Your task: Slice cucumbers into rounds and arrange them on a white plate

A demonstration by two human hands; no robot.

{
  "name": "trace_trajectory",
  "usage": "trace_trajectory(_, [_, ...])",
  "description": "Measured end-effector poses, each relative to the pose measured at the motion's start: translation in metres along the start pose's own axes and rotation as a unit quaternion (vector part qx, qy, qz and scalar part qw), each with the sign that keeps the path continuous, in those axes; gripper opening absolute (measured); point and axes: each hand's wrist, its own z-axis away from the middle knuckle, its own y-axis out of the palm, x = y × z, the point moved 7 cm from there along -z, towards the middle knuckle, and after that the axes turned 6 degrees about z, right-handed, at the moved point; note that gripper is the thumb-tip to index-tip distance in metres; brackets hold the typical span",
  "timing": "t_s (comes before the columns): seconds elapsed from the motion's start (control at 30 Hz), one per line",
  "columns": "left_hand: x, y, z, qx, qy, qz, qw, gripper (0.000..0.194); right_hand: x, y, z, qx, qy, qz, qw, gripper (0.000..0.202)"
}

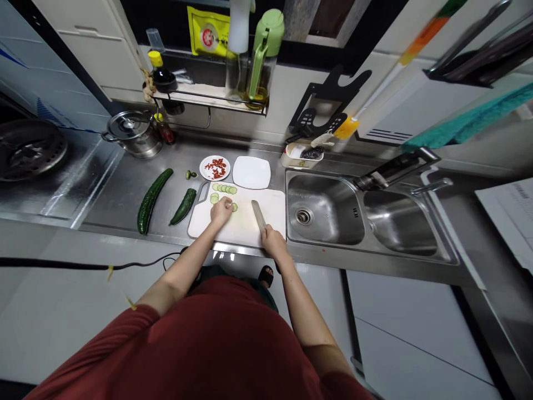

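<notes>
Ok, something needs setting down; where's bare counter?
Left of the long cucumber, in front of the lidded pot, the counter is bare. Crowded: back left of the cutting board, with slices, the left hand and plates behind.

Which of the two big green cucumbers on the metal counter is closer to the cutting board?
The shorter cucumber, just left of the cutting board. The other one, the longer cucumber, lies farther left.
</notes>
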Motion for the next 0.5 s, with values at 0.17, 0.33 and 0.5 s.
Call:
trace_trajectory(0.17, [-0.002,-0.002,0.009,-0.018,0.033,-0.047,0.998,0.017,0.002,-0.005,0.003,0.001,0.002,0.016,1.000,0.034])
trace_trajectory(0.33, [-0.001,-0.007,0.010,-0.047,0.061,-0.060,0.995,0.018,0.008,-0.009,0.011,0.005,-0.008,0.032,0.999,0.035])
trace_trajectory(0.5, [0.005,-0.006,0.004,-0.049,0.047,-0.048,0.997,0.016,0.024,-0.007,0.023,0.002,-0.053,0.053,0.997,0.034])
